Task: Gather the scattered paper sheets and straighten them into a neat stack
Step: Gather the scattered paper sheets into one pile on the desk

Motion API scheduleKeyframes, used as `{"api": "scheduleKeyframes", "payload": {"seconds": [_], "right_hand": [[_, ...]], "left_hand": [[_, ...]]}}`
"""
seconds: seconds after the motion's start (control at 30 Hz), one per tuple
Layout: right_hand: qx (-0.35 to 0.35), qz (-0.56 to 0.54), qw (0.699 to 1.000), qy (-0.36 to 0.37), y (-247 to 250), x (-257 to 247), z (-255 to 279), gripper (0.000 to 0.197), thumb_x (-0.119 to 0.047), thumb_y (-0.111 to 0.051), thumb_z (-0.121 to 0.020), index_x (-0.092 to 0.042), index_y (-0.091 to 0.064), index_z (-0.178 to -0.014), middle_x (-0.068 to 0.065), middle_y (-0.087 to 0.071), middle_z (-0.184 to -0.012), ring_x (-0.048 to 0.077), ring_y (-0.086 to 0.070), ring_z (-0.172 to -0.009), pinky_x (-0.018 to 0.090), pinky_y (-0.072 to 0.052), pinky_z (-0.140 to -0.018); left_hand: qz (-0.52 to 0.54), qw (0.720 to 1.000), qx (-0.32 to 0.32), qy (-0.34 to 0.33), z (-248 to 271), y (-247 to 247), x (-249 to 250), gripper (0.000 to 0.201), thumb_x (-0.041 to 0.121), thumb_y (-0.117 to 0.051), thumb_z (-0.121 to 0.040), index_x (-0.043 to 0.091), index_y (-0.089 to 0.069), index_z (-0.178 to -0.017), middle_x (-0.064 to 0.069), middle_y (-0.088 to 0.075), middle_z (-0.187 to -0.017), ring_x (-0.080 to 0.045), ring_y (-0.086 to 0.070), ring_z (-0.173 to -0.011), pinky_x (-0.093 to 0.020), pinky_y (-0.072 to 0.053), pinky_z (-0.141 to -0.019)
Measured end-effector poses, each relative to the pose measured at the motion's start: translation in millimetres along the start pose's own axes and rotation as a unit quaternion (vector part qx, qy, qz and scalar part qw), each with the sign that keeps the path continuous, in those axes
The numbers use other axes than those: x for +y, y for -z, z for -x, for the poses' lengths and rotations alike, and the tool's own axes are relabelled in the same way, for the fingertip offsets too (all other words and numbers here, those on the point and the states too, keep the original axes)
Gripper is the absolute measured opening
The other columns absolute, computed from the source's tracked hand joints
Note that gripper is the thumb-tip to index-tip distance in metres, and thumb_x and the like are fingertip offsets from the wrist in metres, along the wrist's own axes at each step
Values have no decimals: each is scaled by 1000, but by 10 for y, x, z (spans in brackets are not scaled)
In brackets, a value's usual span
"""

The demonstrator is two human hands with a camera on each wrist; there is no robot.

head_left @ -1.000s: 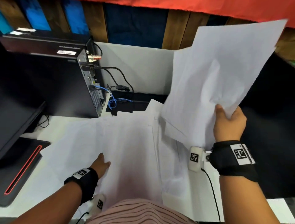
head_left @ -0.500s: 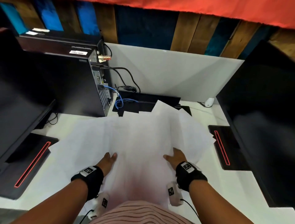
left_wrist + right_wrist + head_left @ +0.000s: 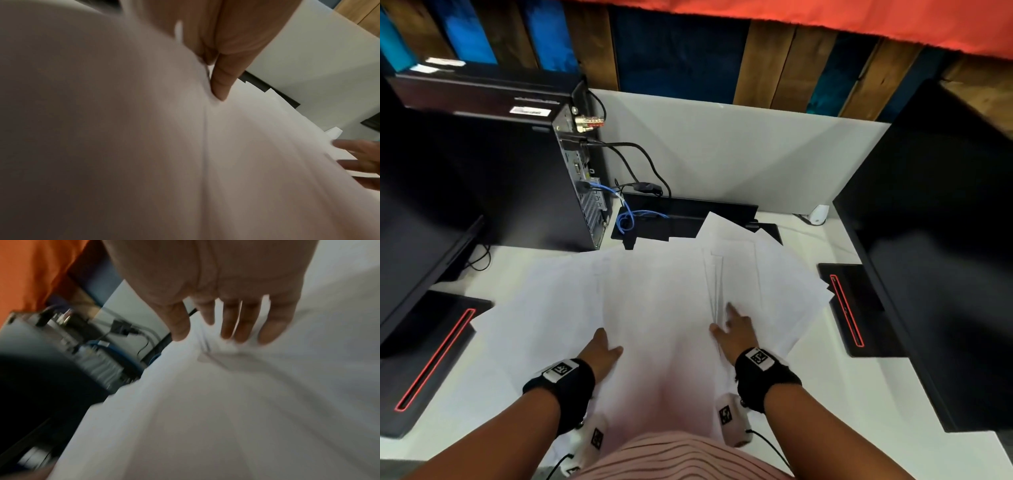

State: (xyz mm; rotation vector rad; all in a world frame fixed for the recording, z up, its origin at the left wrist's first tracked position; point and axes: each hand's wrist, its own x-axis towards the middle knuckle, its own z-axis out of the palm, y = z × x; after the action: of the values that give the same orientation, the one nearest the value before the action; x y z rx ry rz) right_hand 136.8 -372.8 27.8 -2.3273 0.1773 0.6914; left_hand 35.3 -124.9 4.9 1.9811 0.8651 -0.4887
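Observation:
Several white paper sheets (image 3: 661, 294) lie fanned and overlapping across the white desk (image 3: 859, 411), their far corners reaching a black cable box (image 3: 688, 216). My left hand (image 3: 601, 342) is at the left edge of the middle sheets. Its thumb (image 3: 221, 87) lies on top of the paper (image 3: 267, 146), and a raised sheet hides its fingers. My right hand (image 3: 732, 323) rests flat on the paper (image 3: 226, 402) with spread, straight fingers (image 3: 228, 327), beside the staggered edges of a few sheets. The wrist views are blurred.
A black computer tower (image 3: 524, 178) with cables (image 3: 630, 212) stands at the back left. Dark monitors stand at the left (image 3: 414, 240) and right (image 3: 945, 240), with red-striped bases (image 3: 431, 359) (image 3: 856, 308) flanking the papers. A white partition (image 3: 722, 154) closes the back.
My right hand held a bunch of sheets up at the right, laid them on the desk pile, and now presses on them a little further forward. My left hand stayed in place.

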Motion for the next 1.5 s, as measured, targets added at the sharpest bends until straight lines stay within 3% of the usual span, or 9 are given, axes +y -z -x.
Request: {"api": "scheduleKeyframes", "payload": {"seconds": [0.1,0.23,0.37,0.6,0.7,0.87,1.1,1.23,1.5], "right_hand": [[210,-22,967,-145,336,186,-22,66,-35,-62,-84,-14,-35,-141,17,-36,-141,35,-37,-129,47,-36,-103],[226,-85,925,-292,653,478,-67,59,-32,-56,-87,2,-42,-133,24,-45,-134,37,-45,-122,40,-38,-104],[138,-214,948,-189,701,445,-203,52,-26,-63,-87,5,-52,-126,22,-57,-129,38,-56,-116,40,-45,-100],[101,-152,973,-140,575,198,-176,47,-20,-69,-82,4,-58,-121,21,-62,-123,37,-61,-110,39,-50,-95],[165,-121,973,-106,666,115,-86,32,-16,-64,-85,3,-63,-110,22,-66,-116,36,-63,-104,29,-47,-83],[295,-90,951,-14,1078,-235,169,26,-15,-59,-87,-1,-64,-109,23,-67,-109,38,-63,-100,34,-49,-82],[424,-210,868,152,1733,-916,711,27,-14,-59,-89,-3,-64,-112,9,-68,-100,23,-63,-92,23,-43,-79],[406,-271,854,182,1760,-1026,842,28,-14,-63,-87,-3,-63,-113,-1,-60,-96,12,-57,-88,19,-43,-80],[151,-136,979,19,794,-423,250,36,-13,-69,-80,0,-64,-113,19,-69,-112,31,-66,-101,29,-50,-81]], "left_hand": [[1,1000,4,8,-18,-17,6,55,15,-50,-94,-5,-25,-139,-22,-39,-145,-32,-40,-133,-34,-30,-109],[8,1000,5,16,-38,-16,-3,54,15,-49,-94,-5,-26,-138,-24,-41,-143,-34,-42,-132,-37,-32,-110],[2,1000,2,16,-15,-23,11,62,16,-48,-95,-2,-17,-145,-22,-31,-151,-32,-33,-139,-36,-26,-115],[10,1000,-2,17,0,-23,17,62,18,-47,-95,-2,-16,-146,-22,-29,-152,-32,-33,-139,-36,-26,-115],[9,1000,-3,16,8,-24,23,64,18,-47,-96,-2,-14,-146,-22,-27,-153,-32,-31,-140,-37,-25,-115],[11,1000,-12,11,28,-14,11,63,19,-47,-96,0,-14,-146,-20,-29,-152,-31,-33,-139,-37,-27,-113],[13,1000,-24,15,66,0,47,69,21,-44,-97,6,-3,-150,-17,-17,-157,-29,-22,-145,-36,-22,-115],[16,999,-25,10,83,6,66,67,21,-43,-98,4,-3,-150,-17,-18,-157,-30,-23,-144,-36,-23,-114],[108,994,-21,28,172,17,190,71,52,-24,-96,10,-7,-151,-9,-12,-160,-25,-15,-147,-37,-12,-118]]}}
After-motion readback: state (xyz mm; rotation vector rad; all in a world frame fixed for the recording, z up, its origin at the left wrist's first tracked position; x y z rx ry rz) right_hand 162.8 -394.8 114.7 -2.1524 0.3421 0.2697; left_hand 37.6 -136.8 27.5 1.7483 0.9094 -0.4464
